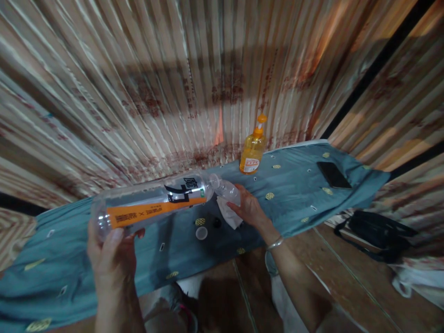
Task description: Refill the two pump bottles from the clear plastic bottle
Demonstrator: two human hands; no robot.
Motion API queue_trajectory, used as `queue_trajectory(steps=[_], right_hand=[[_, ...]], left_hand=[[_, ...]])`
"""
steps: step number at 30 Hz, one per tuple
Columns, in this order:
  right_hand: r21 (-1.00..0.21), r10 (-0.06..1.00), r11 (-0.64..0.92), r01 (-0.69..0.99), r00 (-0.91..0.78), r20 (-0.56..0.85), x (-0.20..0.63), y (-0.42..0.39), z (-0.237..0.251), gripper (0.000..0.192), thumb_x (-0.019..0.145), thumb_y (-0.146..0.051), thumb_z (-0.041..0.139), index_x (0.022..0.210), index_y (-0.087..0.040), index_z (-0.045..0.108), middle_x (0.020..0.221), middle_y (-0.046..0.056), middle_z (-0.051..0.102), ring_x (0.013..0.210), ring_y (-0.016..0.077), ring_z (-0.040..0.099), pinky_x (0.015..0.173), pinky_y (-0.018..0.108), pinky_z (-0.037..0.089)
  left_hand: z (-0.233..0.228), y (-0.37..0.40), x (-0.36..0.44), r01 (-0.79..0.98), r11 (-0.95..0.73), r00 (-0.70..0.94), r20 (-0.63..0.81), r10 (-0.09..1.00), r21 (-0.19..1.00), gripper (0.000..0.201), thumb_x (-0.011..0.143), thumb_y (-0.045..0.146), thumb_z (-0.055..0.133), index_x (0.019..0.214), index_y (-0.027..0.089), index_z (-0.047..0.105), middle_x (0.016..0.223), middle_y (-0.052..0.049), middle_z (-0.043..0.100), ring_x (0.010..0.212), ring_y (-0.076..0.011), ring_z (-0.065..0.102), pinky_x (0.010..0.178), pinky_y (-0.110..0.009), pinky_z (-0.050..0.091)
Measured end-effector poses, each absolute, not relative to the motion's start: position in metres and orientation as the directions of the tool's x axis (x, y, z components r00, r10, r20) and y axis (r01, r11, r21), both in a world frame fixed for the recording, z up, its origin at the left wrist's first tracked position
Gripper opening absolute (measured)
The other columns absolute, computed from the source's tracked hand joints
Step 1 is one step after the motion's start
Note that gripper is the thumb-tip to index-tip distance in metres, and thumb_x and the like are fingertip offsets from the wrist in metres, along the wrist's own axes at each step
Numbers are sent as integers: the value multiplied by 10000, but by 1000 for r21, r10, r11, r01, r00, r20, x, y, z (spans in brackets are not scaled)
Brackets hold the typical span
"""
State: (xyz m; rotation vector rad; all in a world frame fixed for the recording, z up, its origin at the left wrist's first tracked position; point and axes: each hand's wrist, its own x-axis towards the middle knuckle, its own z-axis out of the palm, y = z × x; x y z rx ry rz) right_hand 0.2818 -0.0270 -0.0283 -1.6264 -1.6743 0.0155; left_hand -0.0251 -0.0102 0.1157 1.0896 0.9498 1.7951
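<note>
My left hand (pixel 113 249) is closed around the base end of a large clear plastic bottle (pixel 138 210) with an orange band and black lettering. The bottle lies nearly level in the air, its mouth pointing right. My right hand (pixel 250 207) grips a small clear bottle (pixel 229 190), whose neck end meets the large bottle's mouth. I cannot tell whether liquid is passing between them. Below the small bottle a white tissue (pixel 231 215) shows, partly hidden by my right hand. A whitish round cap (pixel 201 232) and a small black cap (pixel 217 223) lie on the cloth beneath.
Blue-green patterned cloth (pixel 291 162) covers the narrow table. At its back edge stands an orange pump bottle (pixel 252 152), and a dark phone (pixel 333 175) lies on the right end. A pleated curtain (pixel 173 92) hangs behind. A black bag (pixel 381 231) rests low on the right.
</note>
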Motion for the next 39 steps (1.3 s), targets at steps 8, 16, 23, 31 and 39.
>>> queue_trajectory(steps=[8,16,23,31,39], right_hand=[[-531,856,192,825,123,501,284,-29,-29,620,861,-256,726,1409,-155,455,1279,202,709,1185,353,709,991,535,605],[-532,855,195,824,123,504,284,-29,-31,613,880,-282,713,1421,-165,450,1283,197,706,1192,351,703,1010,545,593],[-535,863,167,828,140,486,282,-29,-29,591,890,-312,704,1410,-173,461,1297,194,696,1184,350,704,1009,541,595],[-559,867,154,814,161,472,282,-30,-28,590,890,-340,710,1410,-185,477,1293,177,698,1174,350,707,998,541,597],[-549,859,164,820,156,488,283,-27,-31,602,888,-350,717,1414,-174,482,1300,180,700,1184,347,702,1028,541,585]], left_hand=[[117,-8,-23,-241,-402,-291,329,898,883,545,443,439,948,920,228,789,874,-3,624,626,-137,550,381,-220,451],[118,-10,-23,-224,-394,-287,326,901,891,627,447,476,954,1005,239,792,800,9,592,606,-134,521,393,-223,450],[116,-10,-23,-232,-407,-303,332,893,883,656,462,448,946,1055,225,775,839,8,618,596,-127,546,407,-220,448],[115,-12,-23,-257,-403,-302,323,897,879,580,483,389,934,1017,223,781,912,-8,659,618,-133,567,409,-225,454],[117,-10,-22,-251,-408,-296,332,896,878,489,481,357,911,933,220,784,841,9,652,612,-133,555,407,-229,476]])
